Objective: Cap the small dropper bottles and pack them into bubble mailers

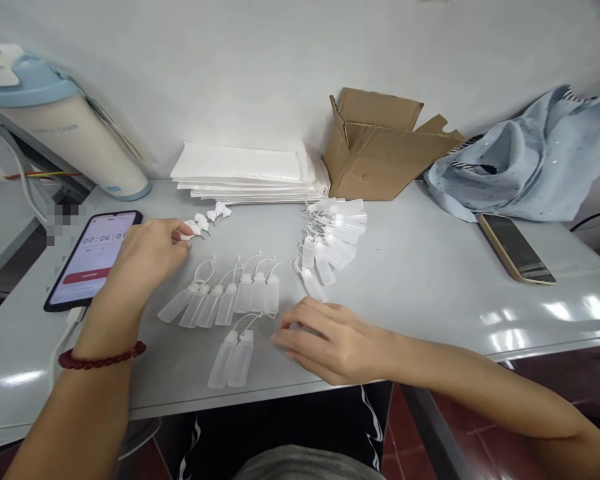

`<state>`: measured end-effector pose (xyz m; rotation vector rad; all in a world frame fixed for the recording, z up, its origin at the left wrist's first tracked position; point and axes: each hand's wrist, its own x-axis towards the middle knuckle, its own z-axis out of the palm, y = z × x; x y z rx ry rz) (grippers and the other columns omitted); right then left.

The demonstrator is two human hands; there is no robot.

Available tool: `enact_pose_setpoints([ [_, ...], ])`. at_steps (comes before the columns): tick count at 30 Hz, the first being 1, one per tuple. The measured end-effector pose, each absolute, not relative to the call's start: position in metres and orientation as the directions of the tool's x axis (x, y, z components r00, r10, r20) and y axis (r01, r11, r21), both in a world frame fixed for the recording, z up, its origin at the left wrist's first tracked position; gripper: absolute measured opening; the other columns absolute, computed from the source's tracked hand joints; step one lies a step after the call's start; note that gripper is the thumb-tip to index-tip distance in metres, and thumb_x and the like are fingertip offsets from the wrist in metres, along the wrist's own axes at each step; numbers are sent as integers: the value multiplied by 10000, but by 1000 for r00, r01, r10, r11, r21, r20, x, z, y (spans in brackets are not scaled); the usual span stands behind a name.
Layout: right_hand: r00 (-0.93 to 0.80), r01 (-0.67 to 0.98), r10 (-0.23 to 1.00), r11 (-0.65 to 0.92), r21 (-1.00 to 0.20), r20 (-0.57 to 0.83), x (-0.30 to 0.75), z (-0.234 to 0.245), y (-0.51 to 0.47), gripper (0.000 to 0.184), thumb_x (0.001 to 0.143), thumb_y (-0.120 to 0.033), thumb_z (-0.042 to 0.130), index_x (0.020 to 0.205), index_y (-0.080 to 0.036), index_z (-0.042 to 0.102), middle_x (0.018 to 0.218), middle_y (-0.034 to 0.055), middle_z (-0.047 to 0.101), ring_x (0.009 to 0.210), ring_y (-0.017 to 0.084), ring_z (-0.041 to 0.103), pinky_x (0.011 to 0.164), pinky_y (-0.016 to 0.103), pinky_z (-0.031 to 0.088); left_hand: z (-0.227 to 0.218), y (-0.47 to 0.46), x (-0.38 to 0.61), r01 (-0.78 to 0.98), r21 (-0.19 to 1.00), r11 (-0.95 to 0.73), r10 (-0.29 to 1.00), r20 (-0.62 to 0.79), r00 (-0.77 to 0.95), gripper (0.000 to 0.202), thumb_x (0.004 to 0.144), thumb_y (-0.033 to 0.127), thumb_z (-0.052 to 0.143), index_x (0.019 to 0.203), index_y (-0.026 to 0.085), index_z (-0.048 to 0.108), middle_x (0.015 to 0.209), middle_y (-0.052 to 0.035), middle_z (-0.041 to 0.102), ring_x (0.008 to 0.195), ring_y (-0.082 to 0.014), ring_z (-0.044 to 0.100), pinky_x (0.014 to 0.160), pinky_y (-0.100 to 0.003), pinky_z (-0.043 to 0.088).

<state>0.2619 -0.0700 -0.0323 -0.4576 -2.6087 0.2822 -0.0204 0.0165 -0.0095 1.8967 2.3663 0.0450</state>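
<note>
At the small pile of white needle-tip caps (pixel 201 222), my left hand (pixel 153 250) has its thumb and fingertips closed on one white cap (pixel 193 227). My right hand (pixel 330 337) rests low over the table with fingers loosely bent and apart, holding nothing visible. Left of it lie two translucent squeeze bottles (pixel 233 360) with thin strap loops. Farther up is a row of several similar bottles (pixel 227 300), straps pointing away from me. One single bottle (pixel 313 285) lies just above my right hand, below a fanned heap of capped bottles (pixel 335 233).
A stack of white padded envelopes (pixel 245 167) and an open cardboard box (pixel 380 157) stand against the wall. A phone with a running timer (pixel 87 260) lies left, a tumbler (pixel 75 127) behind it. Another phone (pixel 515 248) and a light blue cloth bag (pixel 525 160) are right.
</note>
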Motion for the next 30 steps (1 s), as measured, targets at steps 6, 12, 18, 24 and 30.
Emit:
enact_pose_setpoints([
  [6,-803,268,377,920,-285,461,261,-32,-68,185,936,-187,448,972,-89,602,884,101,613,775,155,525,557,251,461,-11,16,-22,975,77,210,974,-99,-202,250,776,253,466,921,191,660,871,-64,701,825,-279,612,726,-335,449],
  [12,-792,232,343,934,-271,504,259,-34,-69,205,937,-232,459,887,-98,605,739,59,592,677,144,507,509,250,427,-8,14,-18,973,85,213,973,-113,-203,185,772,235,461,823,206,636,867,-48,702,825,-266,614,689,-323,448],
  [18,-786,241,356,929,-280,506,259,-36,-68,166,920,-215,482,892,-98,596,733,53,584,663,140,510,500,242,412,-10,17,-18,978,72,195,979,-74,-190,382,824,309,459,1162,167,568,1022,-103,674,994,-305,587,826,-384,448],
  [24,-802,230,336,936,-265,493,257,-36,-70,182,931,-220,462,893,-98,592,721,46,574,648,135,509,486,241,384,-7,13,-14,981,81,176,980,-108,-167,395,836,287,426,1163,139,591,1008,-117,690,989,-318,591,828,-392,454],
  [30,-793,232,344,934,-273,503,257,-40,-68,185,933,-222,458,897,-102,595,727,44,569,662,133,508,504,236,396,-6,13,-14,979,64,193,975,-128,-183,403,831,280,423,1166,133,593,1016,-137,690,982,-331,590,809,-402,453],
])
